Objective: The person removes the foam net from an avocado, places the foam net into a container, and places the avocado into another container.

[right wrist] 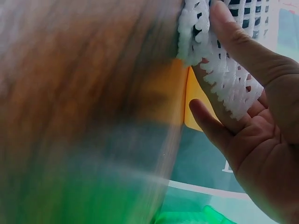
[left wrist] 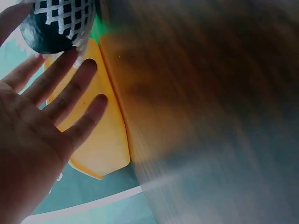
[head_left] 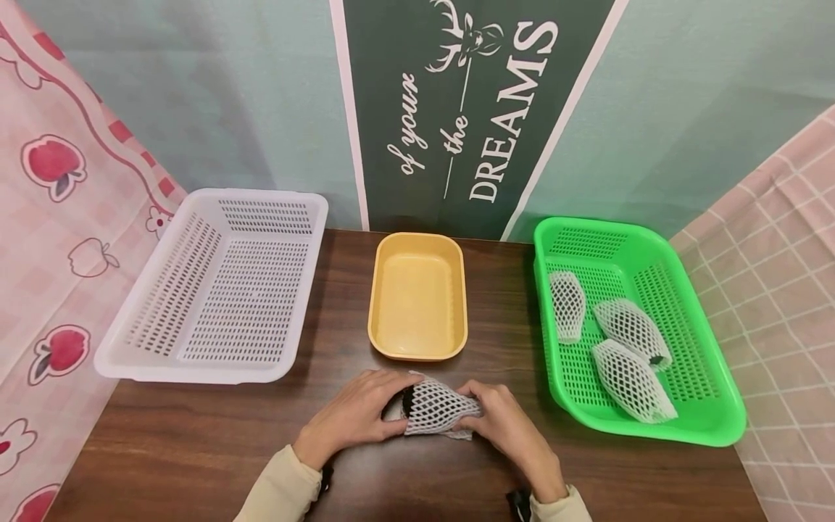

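Note:
Low over the table in the head view is a white foam net sleeve (head_left: 435, 407) with a dark, smooth, rounded thing (left wrist: 49, 37) inside it. The dark end shows at the sleeve's left opening. My left hand (head_left: 362, 407) holds that end between thumb and fingers, the other fingers spread in the left wrist view. At the opposite end, my right hand (head_left: 505, 424) pinches the gathered net between thumb and forefinger. The loose, frilly edge of the net hangs over the right palm in the right wrist view.
A yellow tray (head_left: 373, 304) stands just behind the hands. To the left is a white perforated basket (head_left: 303, 290) with nothing in it. A green basket (head_left: 707, 362) on the right contains several net-wrapped things (head_left: 633, 380). A printed cloth (head_left: 261, 130) hangs behind the table.

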Motion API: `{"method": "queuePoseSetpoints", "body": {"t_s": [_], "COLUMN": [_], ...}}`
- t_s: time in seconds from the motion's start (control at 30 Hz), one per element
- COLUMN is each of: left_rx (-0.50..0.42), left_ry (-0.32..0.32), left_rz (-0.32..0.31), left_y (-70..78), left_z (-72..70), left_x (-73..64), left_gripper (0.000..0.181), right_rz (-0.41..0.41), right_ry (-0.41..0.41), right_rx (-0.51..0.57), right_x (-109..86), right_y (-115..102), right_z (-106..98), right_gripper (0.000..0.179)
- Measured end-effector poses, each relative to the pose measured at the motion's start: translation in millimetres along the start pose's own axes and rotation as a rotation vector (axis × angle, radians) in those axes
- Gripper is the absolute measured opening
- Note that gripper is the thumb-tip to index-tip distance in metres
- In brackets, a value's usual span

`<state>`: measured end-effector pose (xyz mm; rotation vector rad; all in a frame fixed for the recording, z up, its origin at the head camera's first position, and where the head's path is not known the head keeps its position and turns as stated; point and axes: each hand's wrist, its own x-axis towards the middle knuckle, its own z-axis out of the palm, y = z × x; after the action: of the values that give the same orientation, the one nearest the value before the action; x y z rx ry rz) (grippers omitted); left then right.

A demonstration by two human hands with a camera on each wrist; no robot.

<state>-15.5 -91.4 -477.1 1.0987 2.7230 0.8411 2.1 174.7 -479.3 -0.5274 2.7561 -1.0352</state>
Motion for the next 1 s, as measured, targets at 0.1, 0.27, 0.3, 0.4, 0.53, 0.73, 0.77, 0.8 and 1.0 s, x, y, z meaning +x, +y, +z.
{"method": "queuePoseSetpoints", "body": {"t_s": [0.1,0.27,0.3,0.4,0.53,0.73,0.77,0.8,1.0], "left_rx": [-0.009,0.0,0.005,0.011,0.0,-0.084,-0.1,-0.119,-0.185], "left_ry": [-0.018,-0.032,-0.035,-0.049,-0.065,-0.074,-0.072,-0.072,-0.064], "left_rz": [-0.008,0.009,0.014,0.016,0.014,0.017,0.015,0.013,-0.025], "left_y": [0.8,1.2,1.3,1.7,2.6,2.7,2.7,2.9,3.4], "left_z": [0.2,2.2,2.6,3.5,3.5,-0.5,-2.1,-3.8,-14.7], "left_x": [1.7,3.8,4.2,4.8,5.0,3.6,3.2,3.0,1.3], "left_gripper": [0.065,0.073,0.074,0.076,0.079,0.087,0.087,0.087,0.083], "right_rz": [-0.01,-0.046,-0.05,-0.064,-0.074,-0.11,-0.118,-0.128,-0.143], "right_ry": [0.012,0.03,0.029,0.031,0.038,0.046,0.051,0.056,0.12], "right_rx": [-0.017,-0.035,-0.036,-0.041,-0.046,-0.056,-0.057,-0.058,-0.08], "right_x": [0.2,0.2,0.1,0.4,0.4,-0.5,-0.6,-0.4,-0.4], "right_y": [0,0,-1,-1,-2,-3,-3,-4,-6], "right_z": [0,0,0,0,-1,-1,-1,-2,-9], "right_gripper": [0.028,0.024,0.023,0.021,0.019,0.019,0.019,0.02,0.024]}}
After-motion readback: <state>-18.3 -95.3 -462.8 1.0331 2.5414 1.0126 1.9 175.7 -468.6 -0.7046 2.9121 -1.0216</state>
